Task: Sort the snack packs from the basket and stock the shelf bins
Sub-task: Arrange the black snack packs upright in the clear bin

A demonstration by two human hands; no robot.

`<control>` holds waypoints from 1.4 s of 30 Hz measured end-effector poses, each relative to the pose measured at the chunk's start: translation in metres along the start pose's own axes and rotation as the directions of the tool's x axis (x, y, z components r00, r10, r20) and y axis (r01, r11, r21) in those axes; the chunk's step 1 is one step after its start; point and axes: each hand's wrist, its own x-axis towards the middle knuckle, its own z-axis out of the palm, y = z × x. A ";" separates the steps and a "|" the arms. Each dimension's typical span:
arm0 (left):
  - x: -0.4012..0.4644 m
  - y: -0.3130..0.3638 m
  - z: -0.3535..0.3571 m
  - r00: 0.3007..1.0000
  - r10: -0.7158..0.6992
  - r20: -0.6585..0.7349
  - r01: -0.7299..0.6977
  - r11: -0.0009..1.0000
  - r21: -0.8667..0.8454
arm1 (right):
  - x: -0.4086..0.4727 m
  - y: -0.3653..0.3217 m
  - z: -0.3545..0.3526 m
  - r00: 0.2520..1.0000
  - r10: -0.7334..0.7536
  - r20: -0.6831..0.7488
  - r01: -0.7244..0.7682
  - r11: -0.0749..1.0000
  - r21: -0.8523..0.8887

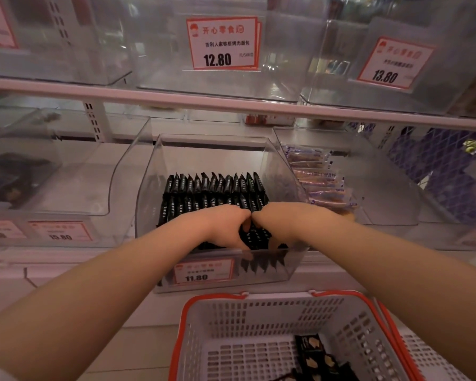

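A clear plastic shelf bin (149, 204) with an 11.80 price tag (202, 272) holds several black snack packs (213, 187) standing upright in tidy rows. Both my hands reach into its front part, side by side. My left hand (227, 228) and my right hand (276, 224) curl their fingers down around a bunch of black packs (254, 236) at the front row. Below, a white basket with an orange rim (204, 303) sits by the shelf, with a few black packs (313, 353) lying on its floor.
To the right stands a clear bin with blue-and-tan wrapped packs (322, 180). At left is another clear bin (66, 185), tagged 15.80, with dark items. Above the shelf rail (231, 105), upper bins carry tags 12.80 (223, 44) and 13.80 (393, 64).
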 end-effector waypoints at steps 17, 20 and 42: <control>-0.026 -0.002 -0.017 0.999 -0.013 0.046 0.009 0.997 0.082 | -0.009 -0.011 0.009 0.985 0.140 -0.100 -0.112 0.962 0.249; -0.039 0.014 -0.023 0.998 -0.005 -0.070 0.017 0.984 0.176 | -0.024 -0.014 0.005 0.957 0.169 -0.235 -0.109 0.963 0.247; 0.038 0.127 0.236 0.935 0.018 0.355 -0.100 0.971 0.215 | -0.088 0.090 0.332 0.980 0.173 0.097 -0.193 0.714 0.673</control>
